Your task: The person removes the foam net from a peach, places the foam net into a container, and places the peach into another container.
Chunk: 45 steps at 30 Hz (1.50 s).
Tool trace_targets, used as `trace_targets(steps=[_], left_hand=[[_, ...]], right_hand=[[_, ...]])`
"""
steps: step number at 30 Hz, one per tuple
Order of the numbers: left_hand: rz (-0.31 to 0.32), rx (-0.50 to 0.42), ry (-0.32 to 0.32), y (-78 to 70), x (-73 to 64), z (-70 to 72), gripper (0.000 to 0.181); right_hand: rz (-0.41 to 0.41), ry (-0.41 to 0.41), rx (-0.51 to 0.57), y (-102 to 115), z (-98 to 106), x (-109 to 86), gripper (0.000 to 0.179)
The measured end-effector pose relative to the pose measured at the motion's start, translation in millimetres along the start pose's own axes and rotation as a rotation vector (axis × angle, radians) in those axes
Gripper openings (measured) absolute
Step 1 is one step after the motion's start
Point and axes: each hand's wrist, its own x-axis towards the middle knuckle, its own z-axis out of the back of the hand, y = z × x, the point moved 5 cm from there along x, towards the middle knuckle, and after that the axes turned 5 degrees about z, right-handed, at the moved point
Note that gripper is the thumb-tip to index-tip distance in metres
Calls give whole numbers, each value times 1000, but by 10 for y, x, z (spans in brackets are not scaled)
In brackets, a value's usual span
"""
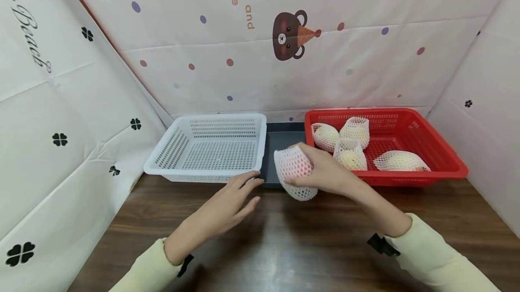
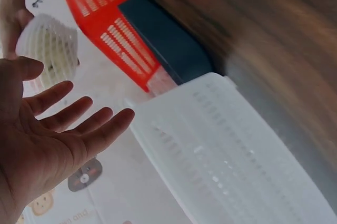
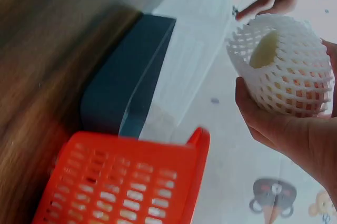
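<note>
My right hand (image 1: 322, 170) grips a round pink-and-yellow fruit in a white foam net (image 1: 295, 170), held above the table's middle. One end of the net gapes in the right wrist view, baring a yellow patch of the fruit (image 3: 265, 50); its exact kind cannot be told. My left hand (image 1: 227, 204) hovers by the near right corner of the white basket (image 1: 205, 175), fingers spread and holding nothing, as the left wrist view also shows. In the red basket (image 1: 443, 147), several more fruits in foam nets (image 1: 351, 154) lie, mostly on its left side.
Between the two baskets sits a dark grey tray (image 1: 284, 137), partly hidden behind my right hand and the held fruit. The brown wooden table (image 1: 260, 256) runs along the front. Printed white cloth (image 1: 227, 80) hangs behind and at both sides.
</note>
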Motion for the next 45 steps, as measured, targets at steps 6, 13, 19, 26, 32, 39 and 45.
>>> trace_targets(steps=[6,13,19,26,32,39,45], left_hand=[[-57,-26,20,-165,170,-34,41],[-170,-82,53,-458,447,-157,42],[-161,-218,137,-587,659,-422,54],[-91,-646,7,-602,732,-579,69],[-102,-789,-336,-584,780,-470,57],[-125,-905,-550,-527,973,-362,52],[-88,-947,-494,-482,1048,-410,72]], right_hand=[[-85,-132,110,-106,267,-9,75],[-87,-238,297,-171,422,-6,70],[-74,-274,349,-212,442,-6,71],[-71,-303,355,-181,456,-39,68],[-73,-368,374,-160,481,-51,68],[-37,-444,371,-131,358,-20,71],[-36,-444,393,-147,191,-8,74]])
